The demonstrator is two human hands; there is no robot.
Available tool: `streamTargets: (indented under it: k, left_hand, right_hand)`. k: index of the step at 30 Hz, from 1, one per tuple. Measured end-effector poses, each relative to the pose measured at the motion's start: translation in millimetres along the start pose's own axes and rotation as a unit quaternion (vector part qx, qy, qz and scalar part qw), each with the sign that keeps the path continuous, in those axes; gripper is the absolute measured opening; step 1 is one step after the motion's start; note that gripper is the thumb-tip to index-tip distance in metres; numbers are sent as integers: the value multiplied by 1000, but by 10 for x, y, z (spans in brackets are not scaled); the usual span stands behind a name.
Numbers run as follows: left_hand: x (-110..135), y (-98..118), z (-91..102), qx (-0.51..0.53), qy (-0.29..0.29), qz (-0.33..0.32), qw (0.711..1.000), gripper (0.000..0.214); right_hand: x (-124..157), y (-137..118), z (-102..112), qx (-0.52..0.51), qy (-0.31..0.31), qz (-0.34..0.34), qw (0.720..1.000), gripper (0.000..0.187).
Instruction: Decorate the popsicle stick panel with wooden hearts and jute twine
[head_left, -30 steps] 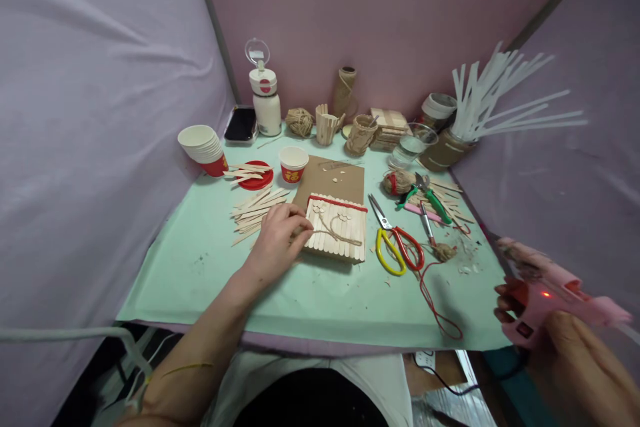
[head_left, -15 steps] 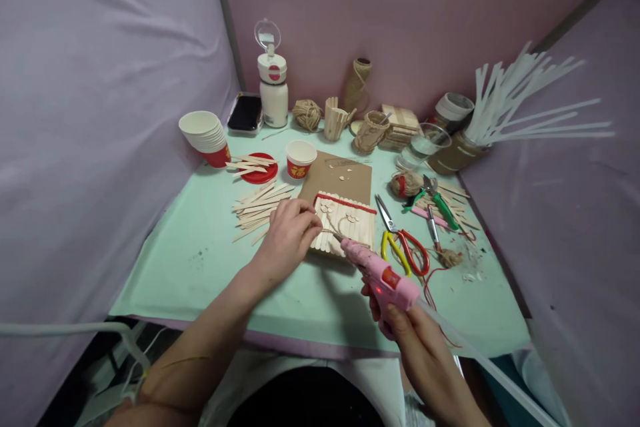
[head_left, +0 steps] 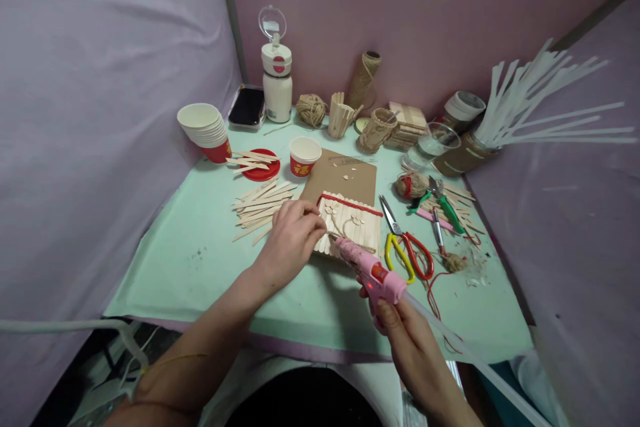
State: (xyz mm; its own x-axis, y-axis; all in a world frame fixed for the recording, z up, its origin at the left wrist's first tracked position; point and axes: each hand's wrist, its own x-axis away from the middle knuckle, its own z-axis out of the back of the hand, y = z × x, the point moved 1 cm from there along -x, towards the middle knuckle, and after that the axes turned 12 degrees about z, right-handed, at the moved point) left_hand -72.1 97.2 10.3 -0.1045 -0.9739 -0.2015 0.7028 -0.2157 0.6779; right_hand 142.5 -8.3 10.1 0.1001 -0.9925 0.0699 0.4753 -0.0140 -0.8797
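A panel of wooden craft sticks (head_left: 367, 225), edged with a red cord along its top, lies on a brown board. Small flower shapes and a curved strand of twine (head_left: 345, 232) decorate its face. My left hand (head_left: 295, 230) is at the panel's left edge, thumb and fingers pinched on the twine end, which the fingers partly hide. My right hand (head_left: 400, 320) is wrapped around the handle of a pink hot glue gun (head_left: 373, 273) with its light lit. The gun's nozzle points at the lower left of the panel, close to my left fingertips. A long clear glue stick trails from its back.
Loose craft sticks (head_left: 263, 207) lie left of the brown board (head_left: 320, 177), near a paper cup (head_left: 303, 159). Scissors (head_left: 393, 217) and green-handled pliers (head_left: 450, 210) lie to the right. Stacked cups (head_left: 205, 127), a white bottle (head_left: 277, 90) and twine balls (head_left: 311, 110) stand behind.
The glue gun's nozzle has shifted slightly left, nearer my left fingertips. My left hand keeps its pinch at the panel's edge. The whole view has shifted a little.
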Motion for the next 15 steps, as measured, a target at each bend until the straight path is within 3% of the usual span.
streamTargets:
  k: [9, 15]
  left_hand:
    - [5, -8, -4, 5, -6, 2, 1000, 10]
    - [10, -11, -9, 4, -5, 3, 1000, 11]
  right_hand:
    - [-31, -32, 9, 14, -7, 2, 1000, 54]
    - [-36, -16, 10, 8, -3, -10, 1000, 47]
